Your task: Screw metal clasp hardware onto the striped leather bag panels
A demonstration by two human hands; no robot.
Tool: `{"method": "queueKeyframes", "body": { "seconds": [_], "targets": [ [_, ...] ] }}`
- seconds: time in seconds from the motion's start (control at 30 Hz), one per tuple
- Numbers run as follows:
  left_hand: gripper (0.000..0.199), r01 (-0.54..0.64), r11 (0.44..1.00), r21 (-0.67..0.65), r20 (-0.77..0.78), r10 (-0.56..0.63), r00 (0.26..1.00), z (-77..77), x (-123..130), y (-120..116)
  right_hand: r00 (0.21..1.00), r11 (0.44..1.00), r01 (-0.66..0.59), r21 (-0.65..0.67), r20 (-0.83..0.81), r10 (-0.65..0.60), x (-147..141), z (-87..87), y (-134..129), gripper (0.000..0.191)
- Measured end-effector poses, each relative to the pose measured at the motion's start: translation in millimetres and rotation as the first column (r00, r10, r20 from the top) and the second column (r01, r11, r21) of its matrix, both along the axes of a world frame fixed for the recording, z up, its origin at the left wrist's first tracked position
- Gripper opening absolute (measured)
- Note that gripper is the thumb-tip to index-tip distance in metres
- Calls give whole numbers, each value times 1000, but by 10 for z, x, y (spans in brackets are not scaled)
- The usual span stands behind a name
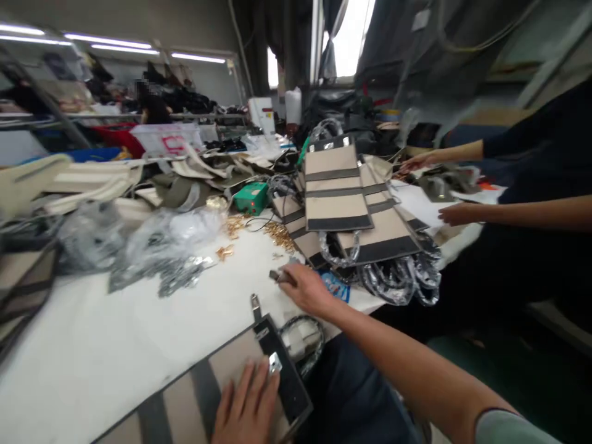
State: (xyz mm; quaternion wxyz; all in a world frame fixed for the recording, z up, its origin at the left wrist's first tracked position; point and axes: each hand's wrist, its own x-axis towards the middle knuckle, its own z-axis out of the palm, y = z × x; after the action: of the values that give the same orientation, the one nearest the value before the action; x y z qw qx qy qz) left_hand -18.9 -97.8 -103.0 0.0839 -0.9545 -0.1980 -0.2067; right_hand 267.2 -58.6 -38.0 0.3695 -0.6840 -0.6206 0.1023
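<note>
A striped beige and black bag panel (178, 394) lies at the near edge of the white table. My left hand (247, 404) rests flat on it with the fingers stretched out, beside a shiny metal fitting (274, 362) on its dark top band. A short tab with a metal end (256, 306) sticks out from the panel's corner. The plastic-wrapped handle (319, 345) loops off its right side. My right hand (305, 288) is closed around a small dark grey object (276, 276), whose kind I cannot make out, just above the table.
Striped bags (335, 179) with wrapped handles are stacked at right. Gold fittings (279, 236), a green box (251, 198) and silver metal pieces (180, 275) by plastic bags (171, 237) lie across the table. At right, a co-worker's hands (457, 214) reach over the table.
</note>
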Motion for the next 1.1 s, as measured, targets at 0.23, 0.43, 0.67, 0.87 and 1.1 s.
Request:
{"method": "queueKeyframes", "body": {
  "seconds": [0.23,0.43,0.67,0.87,1.1],
  "targets": [
    [67,-184,861,-474,-123,142,982,568,335,-265,212,981,95,168,-966,145,-258,264,-263,15],
    [66,-199,837,-510,-146,144,979,570,305,-325,90,974,198,113,-991,97,-660,236,-320,42],
    [63,-194,857,-478,-164,130,978,583,313,-294,114,967,185,174,-981,155,-713,98,-359,42],
    [60,-199,855,-478,-157,139,978,549,311,-296,152,954,161,254,-961,230,-774,93,-385,41],
    [59,-183,853,-488,-123,141,982,562,315,-295,396,956,10,294,-879,267,-878,83,-456,38]
  ]
}}
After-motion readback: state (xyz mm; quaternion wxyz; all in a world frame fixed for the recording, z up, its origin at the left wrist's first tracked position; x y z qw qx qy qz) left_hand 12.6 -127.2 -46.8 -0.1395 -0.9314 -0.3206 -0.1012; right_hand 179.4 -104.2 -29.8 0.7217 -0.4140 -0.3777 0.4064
